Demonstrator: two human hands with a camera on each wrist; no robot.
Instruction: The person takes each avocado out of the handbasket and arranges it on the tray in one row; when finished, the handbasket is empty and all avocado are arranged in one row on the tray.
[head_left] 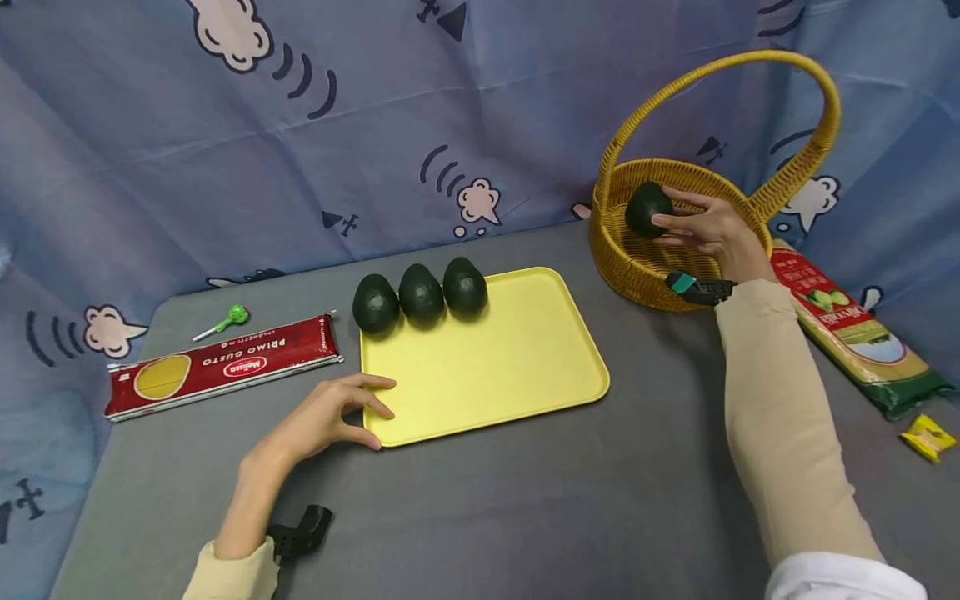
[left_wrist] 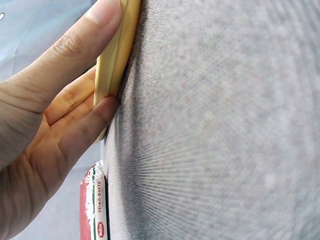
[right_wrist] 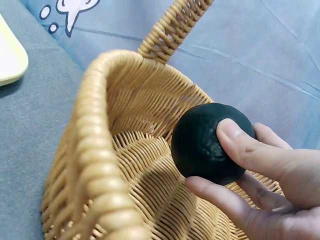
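Observation:
Over the wicker basket [head_left: 633, 271], my right hand [head_left: 708, 225] grips a dark green avocado [head_left: 647, 210] between thumb and fingers. The right wrist view shows this avocado [right_wrist: 205, 145] inside the rim, above the woven bottom. My left hand [head_left: 322, 421] holds the near left corner of a yellow tray [head_left: 487, 375]; its thumb lies along the front edge and other fingers reach the left side. Three more avocados, a left one [head_left: 376, 305], a middle one [head_left: 422, 295] and a right one [head_left: 465, 287], sit in a row along the tray's far left edge.
A red spaghetti packet [head_left: 225, 367] and a green lollipop [head_left: 228, 321] lie left of the tray. Right of the basket are a red and green food bag [head_left: 855, 325] and a small yellow wrapped sweet [head_left: 928, 437]. The basket's tall handle [head_left: 720, 67] arches above its opening.

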